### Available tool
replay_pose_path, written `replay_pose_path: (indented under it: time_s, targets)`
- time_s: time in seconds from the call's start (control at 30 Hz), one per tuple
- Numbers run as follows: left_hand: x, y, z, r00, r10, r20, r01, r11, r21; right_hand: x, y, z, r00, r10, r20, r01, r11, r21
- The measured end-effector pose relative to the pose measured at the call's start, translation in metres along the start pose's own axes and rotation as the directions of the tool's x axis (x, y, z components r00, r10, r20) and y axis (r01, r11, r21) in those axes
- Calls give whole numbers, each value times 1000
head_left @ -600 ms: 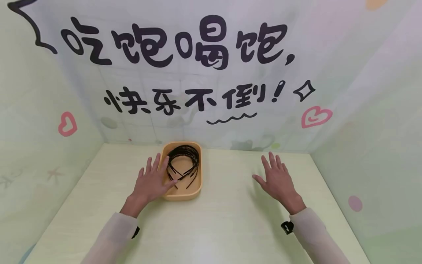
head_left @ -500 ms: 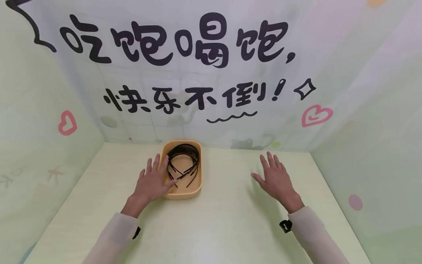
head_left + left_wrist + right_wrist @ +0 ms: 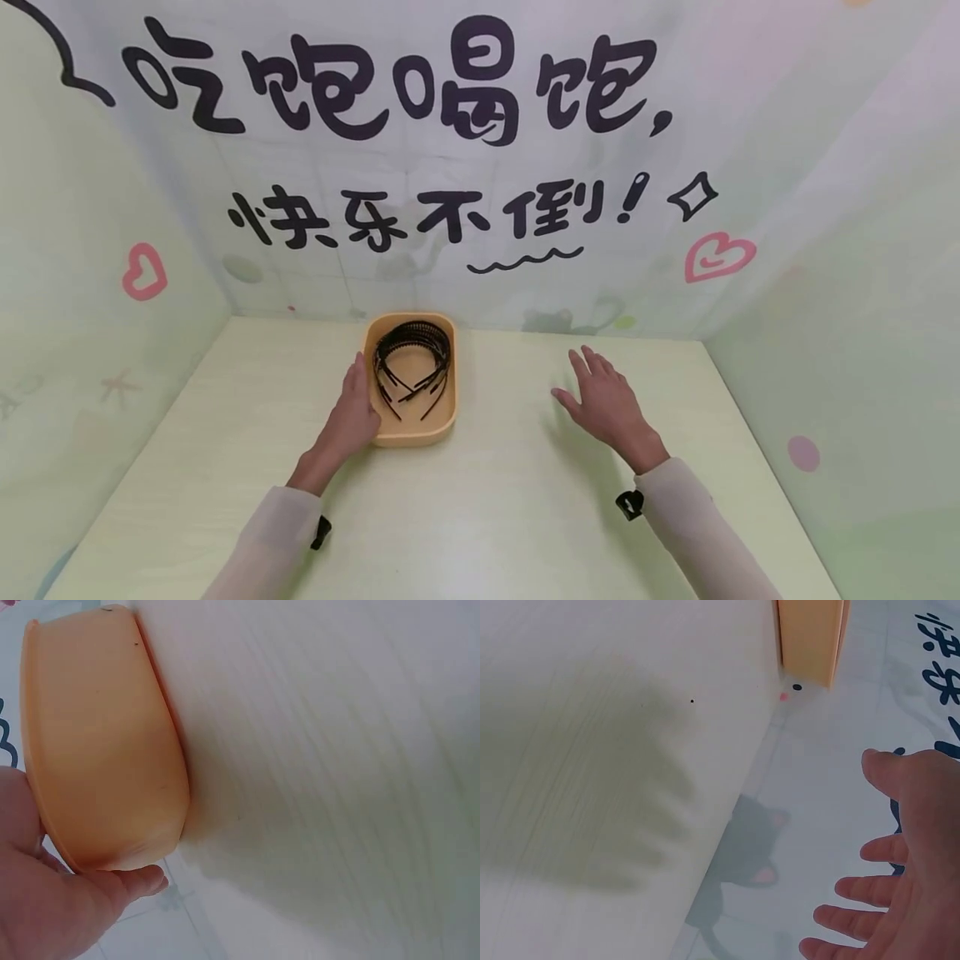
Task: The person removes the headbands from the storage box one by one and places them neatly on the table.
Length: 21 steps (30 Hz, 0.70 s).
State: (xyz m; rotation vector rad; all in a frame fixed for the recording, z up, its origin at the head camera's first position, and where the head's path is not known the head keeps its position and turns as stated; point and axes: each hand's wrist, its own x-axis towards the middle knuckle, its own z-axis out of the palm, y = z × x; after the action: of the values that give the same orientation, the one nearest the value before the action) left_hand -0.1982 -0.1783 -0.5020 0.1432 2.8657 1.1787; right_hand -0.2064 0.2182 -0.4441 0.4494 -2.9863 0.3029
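In the head view, an orange-tan tray (image 3: 412,432) stands against the back wall, left of centre. Several thin black headbands (image 3: 415,337), some with toothed inner edges, lie loosely piled inside it. My left hand (image 3: 352,417) is turned edge-on at the tray's left side, its fingers lying straight along the outer wall. In the left wrist view, those fingers (image 3: 139,881) reach the tray's wall (image 3: 105,742) and the thumb is near the rim. To the right, my right hand (image 3: 609,406) hovers above the table with spread fingers, holding nothing.
A pale wood-grain table (image 3: 480,517) runs back to a printed cloth wall (image 3: 450,292) with black lettering and pink hearts. Similar walls rise on the left and right. Each sleeve carries a black wrist device, one of them a dark clip (image 3: 630,504).
My left hand has turned from flat and spread over the tray's left edge to edge-on beside it. My right hand has shifted slightly left. The view has tilted a little.
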Motion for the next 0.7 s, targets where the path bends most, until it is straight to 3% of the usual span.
replay_pose_path:
  time_s: [0.17, 0.33, 0.47, 0.7]
  targets:
    - [1, -1, 0, 999, -46, 3, 46, 998, -32, 7, -7, 6, 1000, -8, -6, 9, 999, 37]
    - [2, 2, 0, 994, -110, 7, 110, 994, 3, 19, -17, 10, 1000, -20, -1, 20, 999, 50]
    - [2, 0, 4, 991, -132, -29, 132, 991, 19, 26, -27, 17, 999, -17, 43, 14, 997, 77]
    - [0, 1, 8, 977, -195, -88, 188, 979, -78, 39, -51, 22, 994, -38, 107, 13, 975, 223]
